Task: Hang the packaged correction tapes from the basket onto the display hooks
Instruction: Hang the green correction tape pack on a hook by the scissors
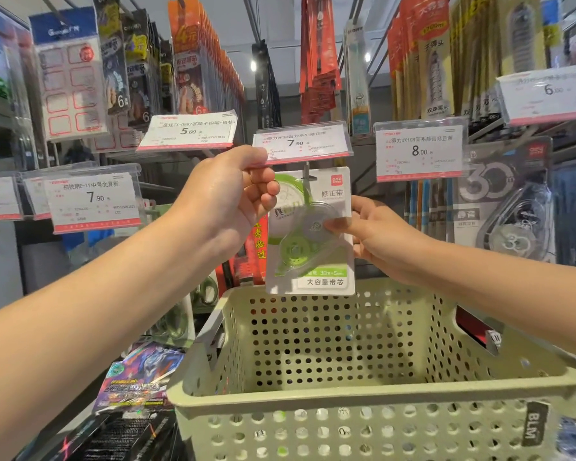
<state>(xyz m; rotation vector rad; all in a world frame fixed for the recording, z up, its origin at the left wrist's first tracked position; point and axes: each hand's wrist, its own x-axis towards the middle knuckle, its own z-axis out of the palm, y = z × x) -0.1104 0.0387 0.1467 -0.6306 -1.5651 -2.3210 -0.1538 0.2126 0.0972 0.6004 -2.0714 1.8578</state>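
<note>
Correction tape pack (310, 234) is at the hook (306, 176); my right hand (379, 237) pinches it, my left hand (226, 201) pinches the price tag (301, 143) up. Next I seat its slot.

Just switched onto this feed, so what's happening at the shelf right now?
A person is restocking. The left hand lifts the clear plastic price tag holder marked 7.90, while the right hand pinches a green and white carded correction tape package up at the metal display hook beneath it. Whether it is fully seated on the hook is unclear. The pale green perforated plastic basket below looks empty.
</note>
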